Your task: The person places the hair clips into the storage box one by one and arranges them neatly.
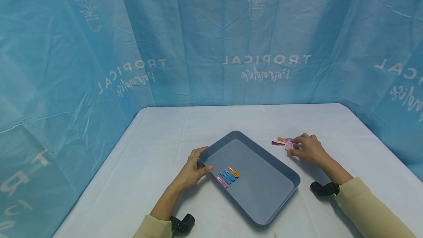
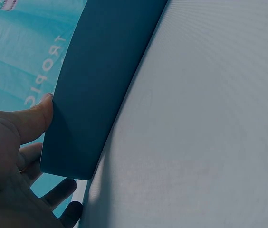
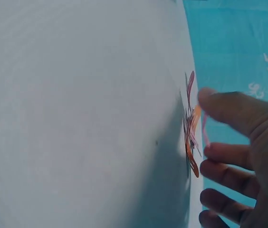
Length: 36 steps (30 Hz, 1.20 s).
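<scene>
In the head view my left hand [image 1: 192, 170] grips the far-left corner of a grey-blue tray [image 1: 264, 179], its thumb over the rim; the left wrist view shows the tray's wall [image 2: 96, 90] beside the thumb. Inside the tray, near its left side, snap hair clips lie in a row: an orange clip [image 1: 233, 172], two blue clips [image 1: 228, 175] and a pink clip [image 1: 221, 181]. Right of the tray, my right hand [image 1: 308, 150] pinches a pink hair clip [image 3: 205, 126] between thumb and index finger, close beside a small pile of loose clips.
The pile on the white tablecloth [image 1: 185, 127] includes a dark red clip [image 1: 277, 143] and an orange clip [image 1: 282, 139], partly overlapping others. Blue printed curtains [image 1: 198, 39] stand behind and beside the table. Each wrist wears a black camera [image 1: 183, 224].
</scene>
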Available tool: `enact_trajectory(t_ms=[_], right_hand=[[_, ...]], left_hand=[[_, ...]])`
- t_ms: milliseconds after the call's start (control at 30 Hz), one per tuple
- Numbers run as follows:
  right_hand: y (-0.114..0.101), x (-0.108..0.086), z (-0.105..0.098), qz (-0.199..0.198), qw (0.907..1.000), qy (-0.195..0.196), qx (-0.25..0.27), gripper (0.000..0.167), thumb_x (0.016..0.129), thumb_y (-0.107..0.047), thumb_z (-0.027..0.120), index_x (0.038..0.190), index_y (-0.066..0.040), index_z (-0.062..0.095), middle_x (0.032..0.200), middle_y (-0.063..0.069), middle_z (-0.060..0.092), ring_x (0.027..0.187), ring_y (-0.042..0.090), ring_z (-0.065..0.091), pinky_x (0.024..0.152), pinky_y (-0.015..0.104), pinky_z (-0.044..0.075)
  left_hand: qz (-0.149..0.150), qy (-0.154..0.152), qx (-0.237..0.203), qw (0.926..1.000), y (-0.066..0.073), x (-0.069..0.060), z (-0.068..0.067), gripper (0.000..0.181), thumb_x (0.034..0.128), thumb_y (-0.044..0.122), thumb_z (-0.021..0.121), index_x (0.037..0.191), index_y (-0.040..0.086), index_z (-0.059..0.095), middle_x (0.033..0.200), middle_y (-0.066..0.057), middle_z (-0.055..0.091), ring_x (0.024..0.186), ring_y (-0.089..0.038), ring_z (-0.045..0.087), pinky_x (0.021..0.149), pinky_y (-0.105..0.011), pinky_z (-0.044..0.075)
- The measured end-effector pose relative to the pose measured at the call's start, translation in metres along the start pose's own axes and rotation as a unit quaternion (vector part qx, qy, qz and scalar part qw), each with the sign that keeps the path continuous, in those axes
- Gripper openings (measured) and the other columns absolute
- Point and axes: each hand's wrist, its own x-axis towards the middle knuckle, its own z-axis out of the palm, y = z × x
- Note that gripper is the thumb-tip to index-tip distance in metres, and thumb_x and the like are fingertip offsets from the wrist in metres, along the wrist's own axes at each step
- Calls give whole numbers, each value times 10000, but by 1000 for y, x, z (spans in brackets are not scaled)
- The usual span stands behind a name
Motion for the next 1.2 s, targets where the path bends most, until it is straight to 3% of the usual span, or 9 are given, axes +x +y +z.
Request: enact_trajectory(t_ms=[167, 667, 933, 1200], right_hand=[[-4, 0, -4, -73, 9999, 27, 112, 543, 779, -351, 748, 1169, 10, 633, 1156, 258, 564, 1019, 401, 443, 762, 490, 416], [-42, 1, -28, -610, 9966, 205, 523, 521, 804, -309, 740, 1210, -9, 610, 1202, 230, 556, 1076, 374, 427, 812, 518, 442], [-60, 3, -36, -1056, 9907, 202, 832, 513, 808, -321, 739, 1210, -27, 615, 1175, 166, 564, 1051, 302, 442, 748, 389, 453], [-78, 5, -38, -1507, 9821, 87, 1127, 525, 805, -283, 746, 1251, -50, 593, 1207, 146, 562, 1107, 304, 455, 846, 513, 457]], left_hand=[[6, -8, -22, 10000, 0, 0, 0, 685, 863, 196, 684, 1453, 136, 342, 1498, -138, 288, 1428, -380, 182, 1094, -626, 220], [29, -1, -23, 10000, 0, 0, 0, 684, 860, 175, 685, 1451, 132, 344, 1496, -142, 288, 1425, -382, 186, 1094, -622, 223], [5, -12, -38, 10000, 2, -1, 0, 681, 865, 181, 681, 1453, 132, 341, 1492, -138, 292, 1423, -373, 193, 1096, -616, 227], [28, 5, 32, 10000, 3, -2, -1, 689, 860, 180, 685, 1453, 124, 339, 1489, -142, 298, 1419, -373, 204, 1096, -620, 221]])
